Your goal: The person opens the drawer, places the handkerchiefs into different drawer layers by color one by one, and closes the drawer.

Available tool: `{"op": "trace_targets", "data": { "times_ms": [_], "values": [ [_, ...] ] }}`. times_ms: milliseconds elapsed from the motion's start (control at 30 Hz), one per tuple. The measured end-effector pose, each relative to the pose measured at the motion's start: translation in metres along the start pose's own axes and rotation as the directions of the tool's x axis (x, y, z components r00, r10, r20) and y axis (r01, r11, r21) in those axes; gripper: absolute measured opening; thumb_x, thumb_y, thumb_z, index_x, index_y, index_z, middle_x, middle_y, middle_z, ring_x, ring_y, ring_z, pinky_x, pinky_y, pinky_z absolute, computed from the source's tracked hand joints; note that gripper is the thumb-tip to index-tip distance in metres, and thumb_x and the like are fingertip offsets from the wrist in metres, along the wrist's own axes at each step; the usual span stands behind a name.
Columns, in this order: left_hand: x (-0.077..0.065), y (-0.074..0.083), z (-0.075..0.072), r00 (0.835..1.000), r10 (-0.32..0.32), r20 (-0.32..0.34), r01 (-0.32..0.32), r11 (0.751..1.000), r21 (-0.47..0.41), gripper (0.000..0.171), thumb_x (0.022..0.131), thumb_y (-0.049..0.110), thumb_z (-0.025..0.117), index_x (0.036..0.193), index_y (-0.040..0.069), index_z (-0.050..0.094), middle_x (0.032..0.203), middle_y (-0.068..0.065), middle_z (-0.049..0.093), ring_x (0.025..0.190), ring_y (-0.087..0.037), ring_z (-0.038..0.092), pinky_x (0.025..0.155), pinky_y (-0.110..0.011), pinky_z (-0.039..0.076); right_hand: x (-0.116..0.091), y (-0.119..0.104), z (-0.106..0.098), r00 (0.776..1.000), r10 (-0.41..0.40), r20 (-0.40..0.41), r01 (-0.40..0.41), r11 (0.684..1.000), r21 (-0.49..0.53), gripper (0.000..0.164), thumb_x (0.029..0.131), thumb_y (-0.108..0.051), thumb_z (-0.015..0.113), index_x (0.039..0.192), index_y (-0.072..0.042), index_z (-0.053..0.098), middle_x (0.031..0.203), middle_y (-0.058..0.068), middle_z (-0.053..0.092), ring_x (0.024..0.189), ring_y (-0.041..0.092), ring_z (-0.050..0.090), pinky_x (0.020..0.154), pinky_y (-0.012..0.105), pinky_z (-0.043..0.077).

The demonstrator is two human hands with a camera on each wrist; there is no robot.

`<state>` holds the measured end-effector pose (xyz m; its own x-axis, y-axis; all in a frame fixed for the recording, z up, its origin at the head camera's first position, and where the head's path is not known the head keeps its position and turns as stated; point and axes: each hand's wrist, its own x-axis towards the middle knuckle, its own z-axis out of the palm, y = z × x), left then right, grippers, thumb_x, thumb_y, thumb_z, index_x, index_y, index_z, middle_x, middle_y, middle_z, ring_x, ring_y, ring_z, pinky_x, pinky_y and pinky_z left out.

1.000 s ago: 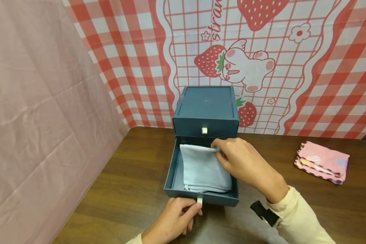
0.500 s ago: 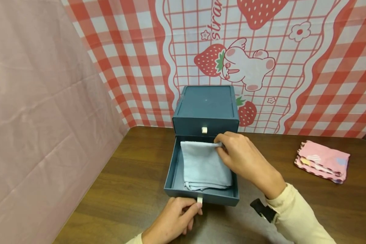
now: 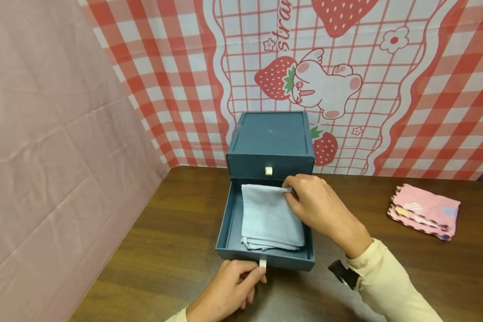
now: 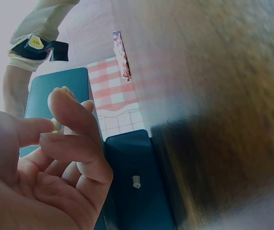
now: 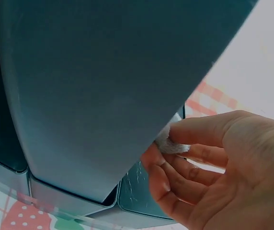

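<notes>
A folded light-blue cloth (image 3: 271,217) lies in the pulled-out drawer (image 3: 223,235) of a dark teal drawer box (image 3: 270,134). My right hand (image 3: 319,205) pinches the cloth's far right corner between thumb and fingers; in the right wrist view a bit of cloth (image 5: 173,143) shows between them, and the drawer's side hides the rest. At the drawer's front, my left hand (image 3: 229,286) pinches the pale pull tab (image 3: 263,264) between thumb and finger. The left wrist view shows the same left hand (image 4: 65,167) with its fingers curled at the tab.
A folded pink cloth (image 3: 424,212) with a striped edge lies on the wooden table (image 3: 177,223) to the right. The upper drawer, with its pale tab (image 3: 269,171), stays closed. Behind the box hangs a red-checked strawberry curtain (image 3: 185,89); a pink sheet (image 3: 64,156) hangs at left.
My right hand has shifted slightly away from me, drawing the blue cloth's far edge a little toward the drawer's back. The left hand keeps its place on the tab.
</notes>
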<state>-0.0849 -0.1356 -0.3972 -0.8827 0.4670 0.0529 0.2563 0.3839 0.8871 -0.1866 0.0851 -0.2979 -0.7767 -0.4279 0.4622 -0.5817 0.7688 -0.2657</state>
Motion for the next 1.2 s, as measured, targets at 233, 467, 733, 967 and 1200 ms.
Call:
{"op": "trace_targets", "data": {
  "times_ms": [233, 467, 733, 967, 1200],
  "values": [
    [0.0, 0.001, 0.0, 1.0, -0.009, 0.009, 0.009, 1.0, -0.006, 0.031, 0.104, 0.03, 0.053, 0.087, 0.011, 0.071, 0.05, 0.01, 0.055, 0.036, 0.0, 0.047, 0.035, -0.024, 0.042, 0.001, 0.0, 0.002, 1.0, 0.008, -0.008, -0.008, 1.0, 0.014, 0.008, 0.089, -0.006, 0.068, 0.094, -0.003, 0.074, 0.083, 0.007, 0.069, 0.071, 0.017, 0.062, 0.063, 0.037, 0.054],
    [0.0, 0.0, 0.0, 1.0, -0.001, 0.007, 0.001, 1.0, -0.003, 0.035, 0.104, 0.035, 0.052, 0.087, 0.01, 0.071, 0.05, 0.01, 0.055, 0.036, 0.001, 0.047, 0.035, -0.024, 0.043, 0.0, 0.002, 0.005, 0.999, 0.023, 0.025, -0.023, 1.0, 0.001, 0.007, 0.089, -0.005, 0.068, 0.093, -0.003, 0.074, 0.084, 0.007, 0.07, 0.072, 0.018, 0.064, 0.063, 0.039, 0.054],
    [-0.001, 0.001, 0.0, 1.0, -0.015, 0.012, 0.015, 1.0, -0.008, 0.033, 0.104, 0.033, 0.053, 0.087, 0.011, 0.071, 0.051, 0.01, 0.055, 0.036, 0.0, 0.047, 0.035, -0.024, 0.042, -0.001, 0.003, 0.012, 0.997, 0.046, 0.058, -0.042, 0.997, -0.064, 0.004, 0.09, -0.005, 0.069, 0.092, -0.004, 0.072, 0.082, 0.007, 0.068, 0.071, 0.021, 0.065, 0.059, 0.04, 0.054],
    [-0.001, 0.002, -0.001, 0.999, -0.039, 0.02, 0.04, 0.999, -0.012, 0.033, 0.104, 0.034, 0.053, 0.087, 0.012, 0.071, 0.051, 0.01, 0.055, 0.037, -0.001, 0.047, 0.036, -0.023, 0.041, -0.002, 0.0, 0.021, 0.998, 0.03, 0.051, -0.026, 0.996, -0.086, 0.005, 0.089, -0.004, 0.069, 0.093, -0.005, 0.072, 0.08, 0.007, 0.067, 0.068, 0.02, 0.064, 0.056, 0.039, 0.054],
    [-0.001, 0.002, -0.001, 0.998, -0.05, 0.023, 0.05, 0.999, -0.015, 0.035, 0.104, 0.037, 0.053, 0.087, 0.012, 0.071, 0.052, 0.01, 0.055, 0.037, -0.002, 0.047, 0.036, -0.023, 0.041, -0.003, -0.003, 0.025, 0.999, 0.024, 0.048, -0.019, 0.995, -0.099, 0.006, 0.089, -0.004, 0.069, 0.093, -0.007, 0.071, 0.078, 0.005, 0.069, 0.063, 0.02, 0.063, 0.049, 0.036, 0.05]
  ]
}}
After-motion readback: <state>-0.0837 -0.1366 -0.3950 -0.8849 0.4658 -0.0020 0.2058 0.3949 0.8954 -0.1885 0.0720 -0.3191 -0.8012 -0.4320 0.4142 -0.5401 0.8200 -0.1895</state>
